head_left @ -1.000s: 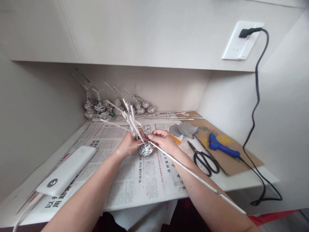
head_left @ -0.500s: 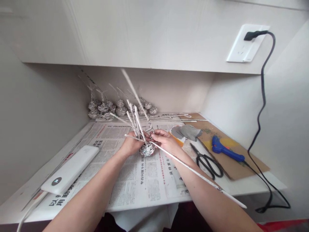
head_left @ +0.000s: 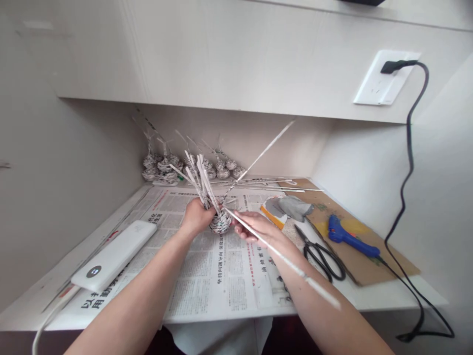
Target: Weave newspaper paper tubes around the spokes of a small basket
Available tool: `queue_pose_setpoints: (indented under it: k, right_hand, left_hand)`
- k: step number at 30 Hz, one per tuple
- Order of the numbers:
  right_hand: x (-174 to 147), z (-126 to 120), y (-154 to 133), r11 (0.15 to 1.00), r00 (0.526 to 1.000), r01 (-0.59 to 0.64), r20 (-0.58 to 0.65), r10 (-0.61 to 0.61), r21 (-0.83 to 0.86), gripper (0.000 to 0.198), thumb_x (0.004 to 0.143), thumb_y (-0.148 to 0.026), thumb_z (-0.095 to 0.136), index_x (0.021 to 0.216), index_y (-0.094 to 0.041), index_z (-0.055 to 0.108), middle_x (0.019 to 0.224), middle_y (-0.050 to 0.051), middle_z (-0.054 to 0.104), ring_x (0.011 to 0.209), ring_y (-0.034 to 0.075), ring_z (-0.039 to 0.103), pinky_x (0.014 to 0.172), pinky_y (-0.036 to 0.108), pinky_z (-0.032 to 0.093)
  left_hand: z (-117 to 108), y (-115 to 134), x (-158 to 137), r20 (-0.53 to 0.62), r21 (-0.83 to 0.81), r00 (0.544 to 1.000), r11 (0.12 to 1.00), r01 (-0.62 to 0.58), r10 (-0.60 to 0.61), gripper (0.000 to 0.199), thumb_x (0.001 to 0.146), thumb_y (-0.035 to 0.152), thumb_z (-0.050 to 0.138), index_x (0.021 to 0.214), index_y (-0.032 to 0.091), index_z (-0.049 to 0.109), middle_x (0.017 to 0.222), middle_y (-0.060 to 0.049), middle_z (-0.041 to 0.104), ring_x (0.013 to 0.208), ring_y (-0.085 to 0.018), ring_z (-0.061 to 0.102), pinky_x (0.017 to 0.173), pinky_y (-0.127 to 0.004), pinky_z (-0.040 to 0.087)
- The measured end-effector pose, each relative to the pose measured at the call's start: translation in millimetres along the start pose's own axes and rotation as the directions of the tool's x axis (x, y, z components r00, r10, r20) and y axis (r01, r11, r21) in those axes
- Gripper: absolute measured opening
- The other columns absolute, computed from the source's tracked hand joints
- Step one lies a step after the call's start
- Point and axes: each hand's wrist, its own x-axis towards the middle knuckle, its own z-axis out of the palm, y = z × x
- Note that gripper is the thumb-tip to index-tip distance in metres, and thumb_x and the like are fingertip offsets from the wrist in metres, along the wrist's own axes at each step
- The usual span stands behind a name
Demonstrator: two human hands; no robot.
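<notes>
Head view: a woven newspaper ball (head_left: 220, 223) near the middle of the desk (head_left: 364, 298), your left hand (head_left: 198, 217) clasping its upright paper sticks (head_left: 207, 185). Your right hand (head_left: 254, 227) curls beside it, below a paper rod (head_left: 281, 255); whether it pinches, I cannot tell. Scissors (head_left: 308, 244) and glue gun (head_left: 349, 237) lie toward the right edge.

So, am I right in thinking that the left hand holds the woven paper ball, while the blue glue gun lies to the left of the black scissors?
Not quite: the blue glue gun lies to the right of the black scissors, as the head view shows. The left hand does hold the woven paper ball.
</notes>
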Motion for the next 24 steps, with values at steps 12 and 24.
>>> queue_pose_setpoints:
  k: [12,24]
  right_hand:
    - [-4.7,22.1,5.5,0.768,0.808,0.452,-0.156,-0.568,-0.454,0.029,0.08,-0.036,0.063,0.106,-0.023,0.066,0.078,0.002,0.065,0.06,0.015,0.058,0.057,0.028,0.045]
    - [2.1,23.8,13.4,0.511,0.638,0.468,-0.125,-0.76,-0.721,0.013,0.084,-0.034,0.058,0.077,-0.023,0.062,0.078,0.001,0.066,0.074,0.018,0.058,0.07,0.028,0.044]
  left_hand:
    - [2.8,5.9,-4.0,0.009,0.001,1.0,1.0,0.014,-0.014,0.02,0.067,0.034,0.066,0.075,0.016,0.072,0.06,-0.003,0.069,0.06,-0.021,0.064,0.053,-0.026,0.045]
    - [8.6,13.9,-12.1,0.162,-0.172,0.986,0.985,-0.01,0.038,0.021,0.068,0.028,0.064,0.082,0.014,0.071,0.069,-0.002,0.07,0.061,-0.018,0.062,0.056,-0.025,0.048]
